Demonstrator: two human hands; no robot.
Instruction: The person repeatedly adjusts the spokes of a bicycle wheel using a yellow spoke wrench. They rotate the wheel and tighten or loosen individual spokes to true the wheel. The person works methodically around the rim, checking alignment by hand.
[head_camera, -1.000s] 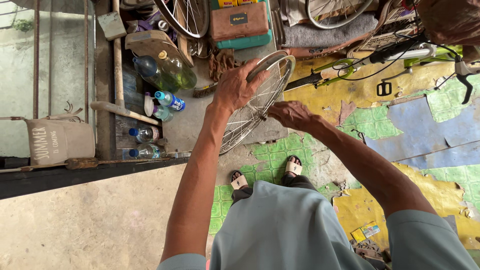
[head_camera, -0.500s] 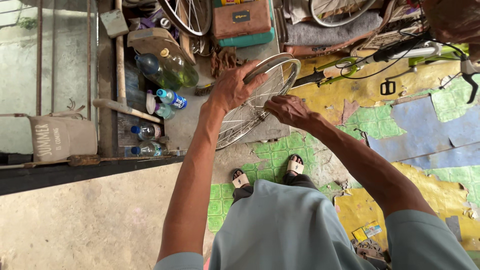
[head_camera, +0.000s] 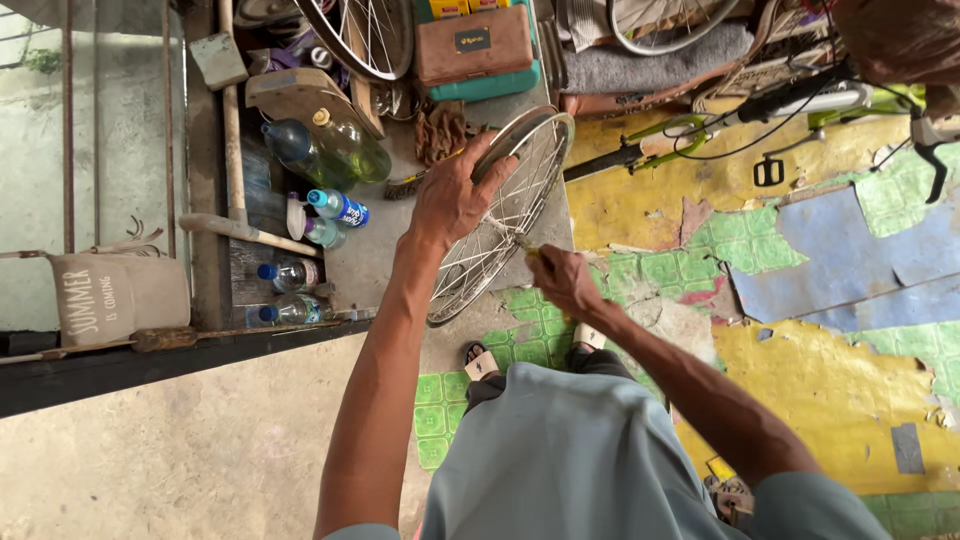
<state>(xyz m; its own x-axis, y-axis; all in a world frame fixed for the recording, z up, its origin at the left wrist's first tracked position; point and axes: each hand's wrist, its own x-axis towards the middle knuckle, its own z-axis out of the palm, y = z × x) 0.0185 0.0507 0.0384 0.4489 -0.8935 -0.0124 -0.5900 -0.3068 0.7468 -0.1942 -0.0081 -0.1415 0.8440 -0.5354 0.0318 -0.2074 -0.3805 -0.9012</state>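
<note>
Below me, a patchwork floor of yellow, green and blue tiles (head_camera: 640, 215) spreads under a bare silver spoked bicycle wheel (head_camera: 500, 225), which stands on edge, its long axis running from lower left up to upper right. I have my left hand (head_camera: 452, 200) over the top of the rim, fingers curled tight on it. My right hand (head_camera: 563, 280) sits just beside the spokes lower down, fingers pinched together on a small thin tool (head_camera: 527, 245) I can't identify. Clear plastic bottles (head_camera: 330, 208) stand well off to the left.
</note>
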